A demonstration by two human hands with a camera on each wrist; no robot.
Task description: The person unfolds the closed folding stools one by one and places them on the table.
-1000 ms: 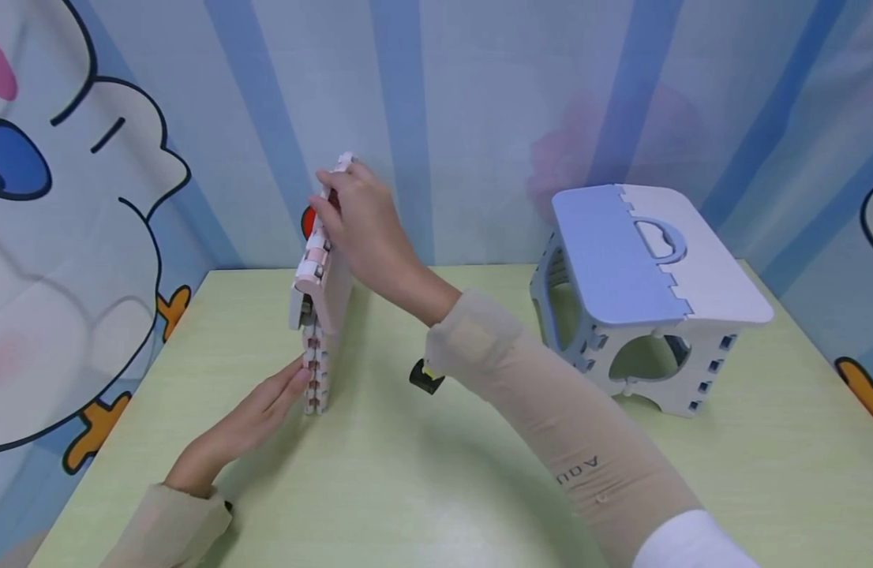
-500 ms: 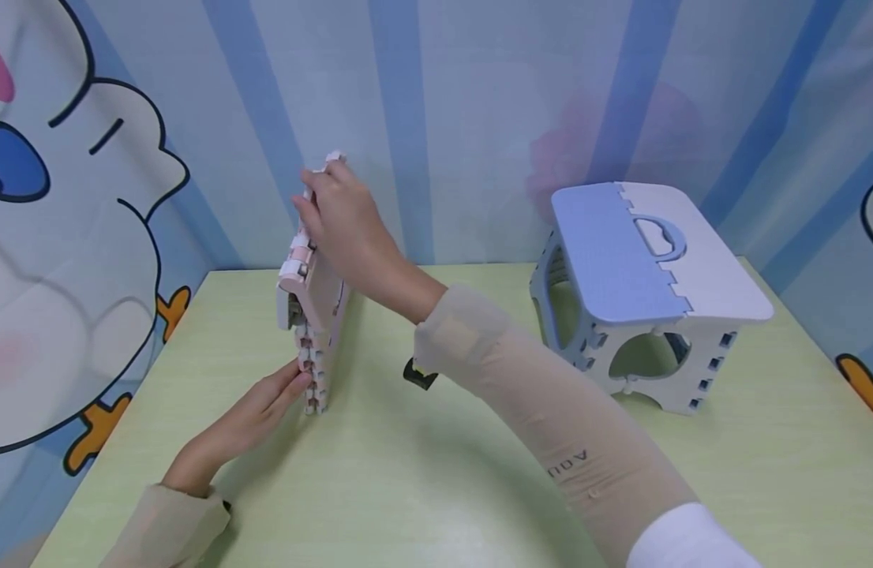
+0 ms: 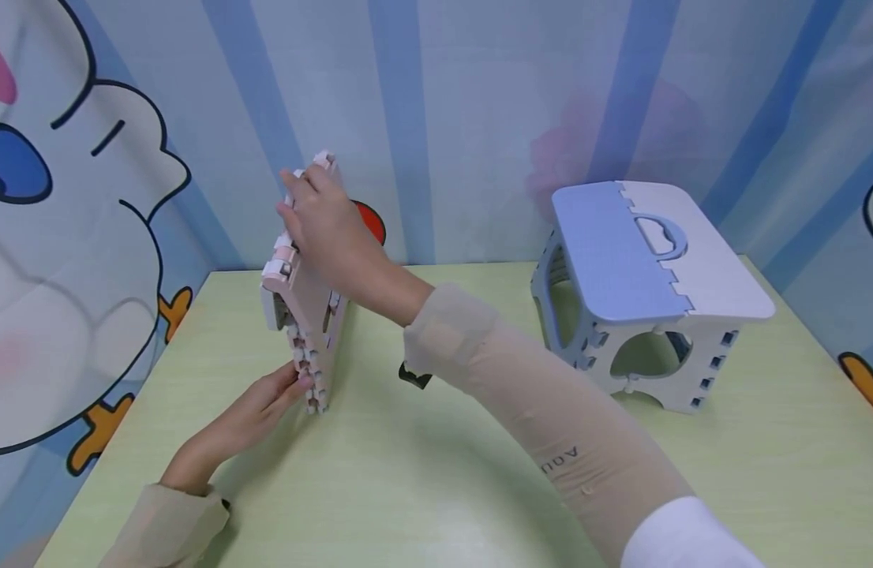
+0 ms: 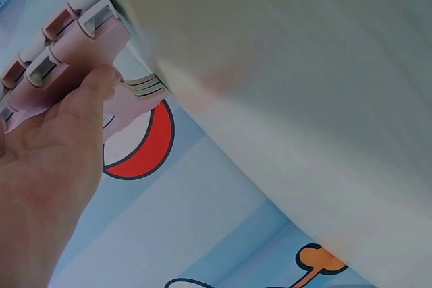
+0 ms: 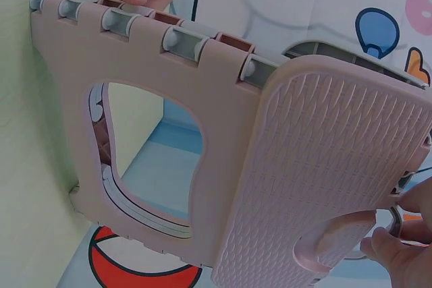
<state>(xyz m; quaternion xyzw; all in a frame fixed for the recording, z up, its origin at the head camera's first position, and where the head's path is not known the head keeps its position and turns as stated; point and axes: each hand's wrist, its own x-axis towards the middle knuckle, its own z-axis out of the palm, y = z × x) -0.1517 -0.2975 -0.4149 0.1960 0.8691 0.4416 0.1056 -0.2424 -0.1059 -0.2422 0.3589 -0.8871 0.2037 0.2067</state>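
Observation:
A folded pink-and-white folding step stool [image 3: 310,304] stands on its narrow end on the table, leaning a little left. My right hand [image 3: 330,229] grips it at the top; in the right wrist view, fingers [image 5: 398,254] curl at the handle opening of the pink textured seat panel [image 5: 304,160]. Down low, my left hand [image 3: 255,414] holds the hinged edge, thumb on the hinges and fingers lying along the left face. From the left wrist view, that hand [image 4: 47,187] is against the pink-and-white hinge knuckles [image 4: 88,38]. The legs lie folded flat together, with a cut-out through them.
An unfolded blue-and-white step stool [image 3: 657,260] with a handle in its top stands at the right of the pale green table [image 3: 436,489]. A blue striped cloth backdrop [image 3: 472,118] with cartoon figures rises directly behind the table.
My right hand has moved left, tipping the stool's top left and turning its pink face more toward view. The left hand stays at the lower edge.

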